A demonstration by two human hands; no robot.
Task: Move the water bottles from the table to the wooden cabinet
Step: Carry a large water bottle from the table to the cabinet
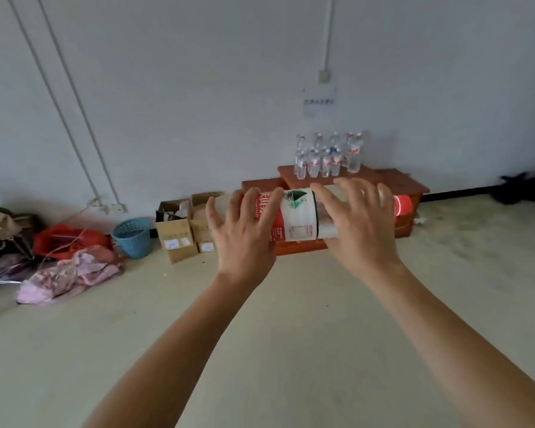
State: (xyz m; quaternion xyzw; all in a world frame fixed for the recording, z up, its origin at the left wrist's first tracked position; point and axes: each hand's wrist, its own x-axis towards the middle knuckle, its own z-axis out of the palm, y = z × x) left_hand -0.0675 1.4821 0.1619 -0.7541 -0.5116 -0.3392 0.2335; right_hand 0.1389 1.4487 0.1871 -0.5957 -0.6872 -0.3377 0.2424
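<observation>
— Where's the water bottle (300, 215) now?

— In mid-air, lying sideways across both hands, red cap (402, 205) pointing right. The left hand (244, 239) covers the base end and the right hand (362, 230) the neck end, fingers spread and draped over it.

— Gripping it properly?

— Looks so, though both thumbs are hidden behind the bottle, so I can't be sure.

— And the wooden cabinet (402, 182)?

— Low against the wall, straight beyond the hands. A cluster of upright bottles (325, 159) stands on top. Cardboard boxes (179, 239) and a blue basket (132, 237) sit left of it on the floor.
</observation>
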